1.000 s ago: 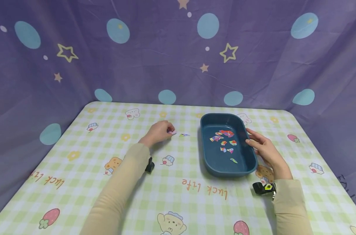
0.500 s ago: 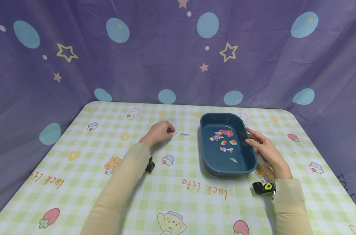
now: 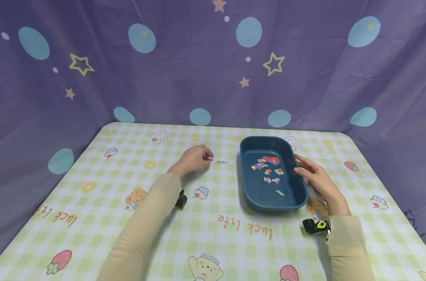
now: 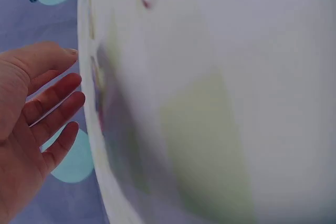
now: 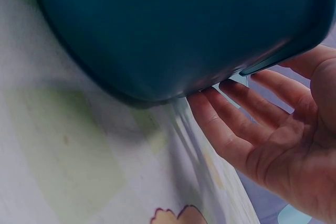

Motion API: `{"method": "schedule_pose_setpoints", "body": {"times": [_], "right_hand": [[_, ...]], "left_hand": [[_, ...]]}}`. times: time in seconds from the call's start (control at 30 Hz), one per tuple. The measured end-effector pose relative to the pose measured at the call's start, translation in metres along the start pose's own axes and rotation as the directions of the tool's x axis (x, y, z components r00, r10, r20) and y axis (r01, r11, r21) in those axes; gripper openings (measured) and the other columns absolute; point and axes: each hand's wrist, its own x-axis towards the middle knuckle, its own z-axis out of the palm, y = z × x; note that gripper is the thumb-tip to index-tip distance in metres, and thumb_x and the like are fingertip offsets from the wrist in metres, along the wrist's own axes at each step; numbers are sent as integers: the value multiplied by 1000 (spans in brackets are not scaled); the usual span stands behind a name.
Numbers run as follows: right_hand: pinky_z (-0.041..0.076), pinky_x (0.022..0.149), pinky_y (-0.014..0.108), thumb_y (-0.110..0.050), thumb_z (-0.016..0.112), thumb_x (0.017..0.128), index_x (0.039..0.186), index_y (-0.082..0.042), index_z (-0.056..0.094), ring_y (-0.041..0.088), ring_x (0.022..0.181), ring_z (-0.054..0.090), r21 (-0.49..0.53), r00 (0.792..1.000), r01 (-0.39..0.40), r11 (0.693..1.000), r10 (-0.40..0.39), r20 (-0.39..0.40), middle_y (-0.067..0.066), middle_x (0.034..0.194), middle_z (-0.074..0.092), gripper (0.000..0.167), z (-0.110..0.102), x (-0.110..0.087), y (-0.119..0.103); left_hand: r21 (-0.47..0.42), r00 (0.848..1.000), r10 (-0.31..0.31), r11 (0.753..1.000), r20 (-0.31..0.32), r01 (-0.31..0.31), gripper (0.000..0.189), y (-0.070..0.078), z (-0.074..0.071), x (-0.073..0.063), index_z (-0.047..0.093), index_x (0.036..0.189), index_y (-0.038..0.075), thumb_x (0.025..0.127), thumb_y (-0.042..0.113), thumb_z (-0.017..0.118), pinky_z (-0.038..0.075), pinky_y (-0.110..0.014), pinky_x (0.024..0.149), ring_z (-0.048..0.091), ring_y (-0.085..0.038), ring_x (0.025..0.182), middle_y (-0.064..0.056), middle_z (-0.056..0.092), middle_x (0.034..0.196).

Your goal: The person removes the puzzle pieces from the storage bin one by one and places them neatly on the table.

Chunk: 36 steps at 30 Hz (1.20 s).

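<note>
In the head view my left hand [image 3: 195, 159] pinches a small, pale flat piece [image 3: 210, 159] between thumb and fingertips, just above the table. Another small, colourful flat piece [image 3: 220, 162] lies on the cloth right beside those fingertips. In the left wrist view the thumb hides the pinch. My right hand [image 3: 319, 181] rests against the right side of a dark teal tub [image 3: 277, 206], thumb at the rim. Its fairly straight fingers touch the outer wall in the right wrist view. Several bright cut-out pieces, among them a red one [image 3: 271, 160], lie flat on the tub's floor.
A green-and-white checked cloth [image 3: 213, 249] with printed cartoons covers the table. Behind it hangs a purple curtain [image 3: 198, 78] with stars and dots. Black camera mounts sit at both wrists, the right one [image 3: 314, 226] close to the tub's near right corner.
My left fingertips have shifted slightly to the right, and the piece between them has tipped up from the cloth. My right hand, the tub and its contents stay put.
</note>
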Motion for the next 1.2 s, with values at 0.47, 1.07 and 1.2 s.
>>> {"method": "schedule_pose_setpoints", "body": {"times": [0.47,1.07,1.2], "right_hand": [[46,67,16,-30,54,91,144,-15,26,-7,93,50,5,1000,-2,1000,2,0,24,138,35,62,1,0,-1],[46,71,18,-30,53,91,144,-16,25,-7,95,50,17,1000,3,1000,-3,10,23,138,34,62,0,0,3],[45,65,18,-29,53,91,144,-15,25,-7,95,50,18,1000,1,1000,-1,7,23,137,35,62,1,0,2]], "left_hand": [[23,989,149,989,-19,-148,22,39,-9,5,66,103,14,82,20,63,46,-28,78,58,-16,91,1,62,99],[35,936,349,936,39,-350,22,112,-7,18,65,105,19,84,22,60,45,-25,76,59,-12,91,4,60,103],[56,921,384,920,70,-388,22,127,4,21,66,106,20,85,23,60,45,-22,75,57,-8,88,7,58,100]]}}
